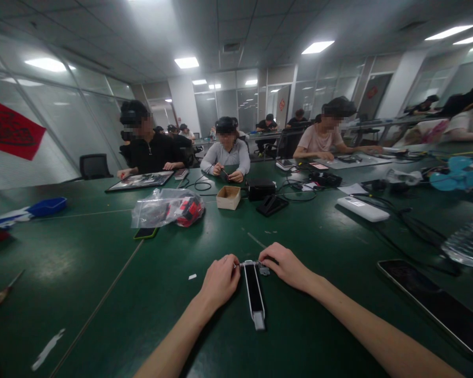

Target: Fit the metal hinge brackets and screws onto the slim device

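A long narrow white-framed piece with a black face (254, 289) lies on the green table (307, 325) between my hands, a light grey block (259, 321) at its near end. My left hand (223, 279) is closed in a pinch at the left of its far end; what the fingertips hold there is too small to name. On the other side, my right hand (284, 266) is closed, with thumb and fingers pinching a small grey metal part (264, 270) next to the same far end.
Beyond my hands sit a small open box (228, 198), a plastic bag with red items (169, 207) and a black stand (271, 205). A large phone (433, 304), a white power bank (362, 208), cables and a clear bottle (469, 241) lie right. Several people sit across.
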Available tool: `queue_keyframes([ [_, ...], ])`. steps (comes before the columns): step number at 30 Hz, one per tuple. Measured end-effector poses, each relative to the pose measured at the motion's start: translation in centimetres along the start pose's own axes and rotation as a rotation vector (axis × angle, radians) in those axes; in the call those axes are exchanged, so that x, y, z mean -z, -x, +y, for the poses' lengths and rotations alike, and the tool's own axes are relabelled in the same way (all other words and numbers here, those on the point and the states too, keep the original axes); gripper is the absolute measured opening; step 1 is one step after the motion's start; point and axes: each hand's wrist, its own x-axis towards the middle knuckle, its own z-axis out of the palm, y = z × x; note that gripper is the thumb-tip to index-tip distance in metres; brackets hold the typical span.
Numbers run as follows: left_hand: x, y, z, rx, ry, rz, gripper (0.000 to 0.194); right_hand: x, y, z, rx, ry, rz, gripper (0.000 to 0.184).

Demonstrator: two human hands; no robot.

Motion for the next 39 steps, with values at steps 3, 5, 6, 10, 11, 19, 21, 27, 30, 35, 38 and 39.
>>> queue_keyframes([
  [3,-0.1,-0.1,-0.1,-0.002,-0.005,-0.002,0.015,-0.1,0.0,0.1,0.002,-0.004,0.004,0.014],
  [5,-0.1,-0.1,-0.1,0.0,-0.009,-0.007,0.014,-0.2,-0.1,0.1,0.008,-0.01,0.019,0.014],
  [6,-0.1,-0.1,-0.1,0.002,-0.012,-0.008,0.014,-0.3,-0.1,0.1,0.012,-0.013,0.03,0.015],
  [10,-0.2,-0.2,-0.1,0.005,-0.011,-0.013,0.014,-0.3,-0.1,-0.1,0.019,-0.02,0.047,0.016],
  [11,-0.2,-0.2,-0.1,0.003,-0.008,-0.012,0.014,-0.3,-0.1,-0.2,0.017,-0.02,0.044,0.016],
  [19,-0.3,-0.1,-0.2,0.006,0.001,-0.003,0.014,-0.1,-0.1,0.1,-0.012,-0.029,0.004,0.015],
  [21,-0.2,-0.1,-0.1,0.009,0.001,-0.006,0.014,0.0,-0.1,0.0,-0.021,-0.031,-0.008,0.015],
  [27,0.0,-0.1,-0.1,0.009,0.007,-0.016,0.015,0.5,0.0,-0.5,-0.014,-0.03,-0.015,0.016],
  [30,-0.1,-0.1,-0.1,0.015,0.007,-0.014,0.015,0.7,0.0,-0.7,-0.016,-0.025,-0.022,0.016],
  [35,-0.2,-0.1,-0.2,0.001,0.001,-0.009,0.015,0.5,-0.1,-0.3,-0.01,-0.006,-0.01,0.015],
  [38,-0.3,-0.1,-0.2,-0.001,0.007,-0.004,0.014,0.2,-0.1,0.0,0.002,-0.02,0.009,0.014],
  [39,-0.3,-0.1,-0.2,0.0,0.009,-0.003,0.014,0.1,-0.1,0.1,0.006,-0.028,0.012,0.013],
])
